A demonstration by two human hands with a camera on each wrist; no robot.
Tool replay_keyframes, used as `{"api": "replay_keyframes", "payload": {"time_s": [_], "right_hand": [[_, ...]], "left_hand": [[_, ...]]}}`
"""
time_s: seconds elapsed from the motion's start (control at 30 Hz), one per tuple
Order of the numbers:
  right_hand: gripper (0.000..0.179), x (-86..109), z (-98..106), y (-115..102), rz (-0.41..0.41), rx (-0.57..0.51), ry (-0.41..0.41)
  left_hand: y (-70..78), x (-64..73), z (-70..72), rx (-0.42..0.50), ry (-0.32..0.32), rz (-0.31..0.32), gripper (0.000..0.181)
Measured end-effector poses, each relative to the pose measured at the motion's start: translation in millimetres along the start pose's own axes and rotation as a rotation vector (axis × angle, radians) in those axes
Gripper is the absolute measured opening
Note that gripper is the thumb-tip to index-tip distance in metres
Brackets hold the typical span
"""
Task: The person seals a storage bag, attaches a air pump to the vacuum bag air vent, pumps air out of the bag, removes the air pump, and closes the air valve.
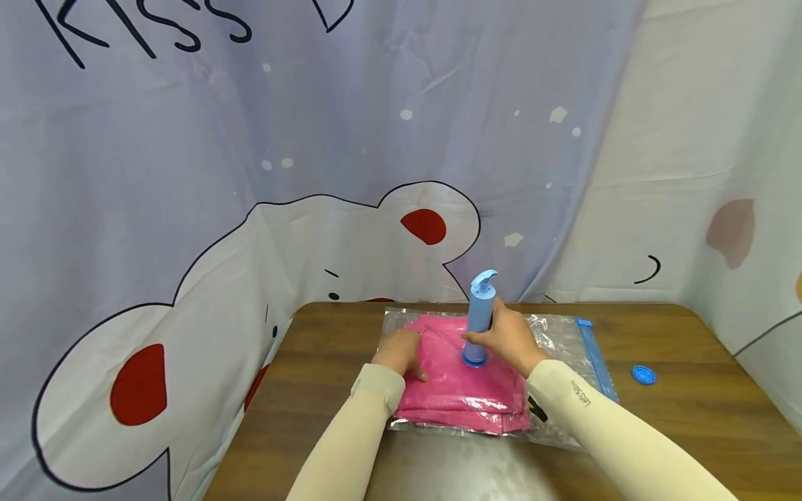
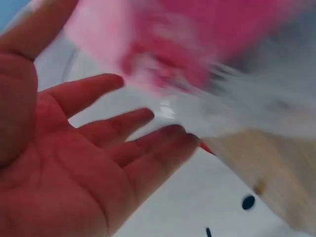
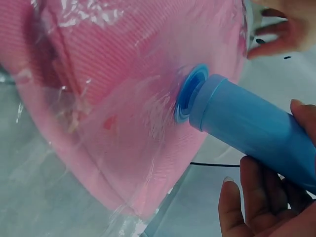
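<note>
A clear plastic vacuum storage bag (image 1: 551, 330) lies on the table with folded pink fabric (image 1: 460, 396) inside. My right hand (image 1: 510, 339) holds a blue hand pump (image 1: 481, 309) upright over the bag, thumb on one side and fingers on the other. In the right wrist view the lower end of the pump (image 3: 247, 118) meets or nearly meets a round blue valve (image 3: 190, 94) on the plastic; contact cannot be told. At the bag's left side is my left hand (image 1: 399, 353). Its fingers (image 2: 143, 148) are extended and apart in the left wrist view, beside the blurred plastic, gripping nothing.
A round blue cap (image 1: 644, 375) lies on the wooden table (image 1: 338, 390) to the right of the bag. Along the bag's right edge runs a blue zip strip (image 1: 595, 358). A printed curtain (image 1: 351, 250) hangs behind the table.
</note>
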State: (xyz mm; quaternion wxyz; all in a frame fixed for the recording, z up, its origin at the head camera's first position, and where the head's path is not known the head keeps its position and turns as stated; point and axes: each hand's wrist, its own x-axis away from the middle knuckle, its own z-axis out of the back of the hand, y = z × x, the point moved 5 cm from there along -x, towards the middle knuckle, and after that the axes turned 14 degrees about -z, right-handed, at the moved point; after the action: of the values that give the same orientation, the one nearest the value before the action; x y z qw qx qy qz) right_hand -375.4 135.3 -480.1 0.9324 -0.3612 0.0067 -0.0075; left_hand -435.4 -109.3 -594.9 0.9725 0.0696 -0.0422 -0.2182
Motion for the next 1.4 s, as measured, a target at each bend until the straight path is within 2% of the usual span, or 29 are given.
{"api": "replay_keyframes", "payload": {"time_s": [0.07, 0.17, 0.27, 0.33, 0.43, 0.57, 0.6, 0.67, 0.73, 0.83, 0.9, 1.0, 1.1, 1.23, 1.4], "right_hand": [[0.075, 0.4, -3, -1, 0.004, 0.004, 0.007], [0.074, 1.1, -4, -3, 0.017, 0.002, 0.017], [0.071, 2.1, -2, -5, 0.030, 0.008, 0.039], [0.068, 1.9, 0, -7, 0.033, 0.018, 0.054], [0.066, 1.7, 2, -10, 0.039, 0.035, 0.071], [0.061, 1.6, 3, -12, 0.038, 0.035, 0.071], [0.060, 1.6, 3, -12, 0.034, 0.034, 0.065], [0.062, 2.2, 4, -11, 0.043, 0.040, 0.032], [0.066, 3.1, 7, -11, 0.050, 0.043, -0.022], [0.072, 4.3, 18, -15, 0.050, -0.017, -0.133], [0.072, 2.8, 27, -19, 0.041, -0.125, -0.222], [0.073, -1.6, 41, -27, 0.025, -0.299, -0.351], [0.069, -7.2, 51, -34, 0.038, -0.401, -0.454], [0.058, -13.6, 59, -36, 0.074, -0.389, -0.471], [0.051, -15.5, 62, -36, 0.096, -0.330, -0.418]], "left_hand": [[31.4, 18.5, 32.0, 0.097, 0.074, 0.005, 0.085], [85.6, 42.4, 80.6, 0.315, 0.162, -0.025, 0.095], [110.0, 39.7, 88.1, 0.451, 0.227, -0.108, 0.087], [119.0, 33.7, 87.5, 0.485, 0.244, -0.154, 0.082], [123.4, 22.8, 81.6, 0.497, 0.269, -0.177, 0.075], [118.1, 7.8, 69.8, 0.536, 0.322, -0.178, 0.065], [116.4, 3.9, 67.1, 0.534, 0.333, -0.183, 0.062], [105.1, -14.4, 46.6, 0.497, 0.385, -0.226, 0.062], [104.0, -18.0, 43.9, 0.482, 0.372, -0.235, 0.060], [105.5, -17.2, 45.1, 0.535, 0.329, -0.226, 0.060], [116.2, -1.0, 64.7, 0.638, 0.257, -0.183, 0.058], [118.7, 4.8, 68.9, 0.745, 0.212, -0.150, 0.058], [118.6, 6.9, 68.4, 0.793, 0.175, -0.129, 0.058], [115.8, 4.7, 61.0, 0.827, 0.137, -0.118, 0.057], [112.0, 1.9, 54.5, 0.848, 0.122, -0.104, 0.056]]}}
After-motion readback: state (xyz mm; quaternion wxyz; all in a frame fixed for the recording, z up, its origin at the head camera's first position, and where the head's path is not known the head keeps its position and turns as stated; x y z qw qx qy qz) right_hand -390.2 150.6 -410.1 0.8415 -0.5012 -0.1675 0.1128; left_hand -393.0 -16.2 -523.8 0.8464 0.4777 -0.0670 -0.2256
